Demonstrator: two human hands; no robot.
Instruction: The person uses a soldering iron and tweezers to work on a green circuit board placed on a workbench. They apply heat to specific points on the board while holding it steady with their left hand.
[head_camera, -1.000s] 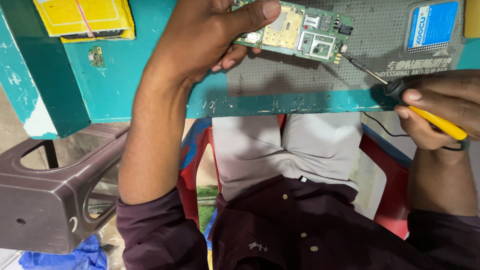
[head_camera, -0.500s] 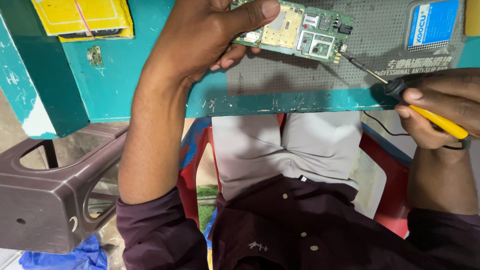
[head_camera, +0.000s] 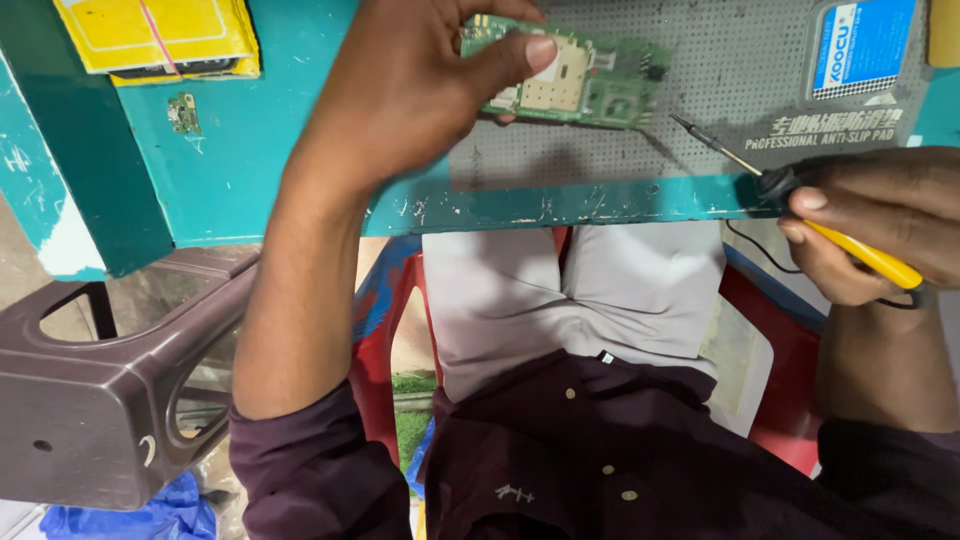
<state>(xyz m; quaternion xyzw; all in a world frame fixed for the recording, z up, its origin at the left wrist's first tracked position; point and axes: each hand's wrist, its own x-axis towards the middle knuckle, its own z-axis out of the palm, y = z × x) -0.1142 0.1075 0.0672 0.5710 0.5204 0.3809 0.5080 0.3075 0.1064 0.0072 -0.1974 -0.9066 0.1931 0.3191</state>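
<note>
Board and iron at mat.
Left hand (head_camera: 400, 90) pinches circuit board (head_camera: 575, 85) steady; right hand (head_camera: 880, 225) grips soldering iron (head_camera: 790, 195), tip probably hovering at board's 4 o'clock.

Blue label (head_camera: 862, 45), yellow package (head_camera: 160, 35)

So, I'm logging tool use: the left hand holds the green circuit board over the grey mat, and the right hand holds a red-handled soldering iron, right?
Not quite: the head view shows the soldering iron has a yellow handle, not red. The left hand does hold the green circuit board over the grey mat; the right hand grips the iron.
</note>
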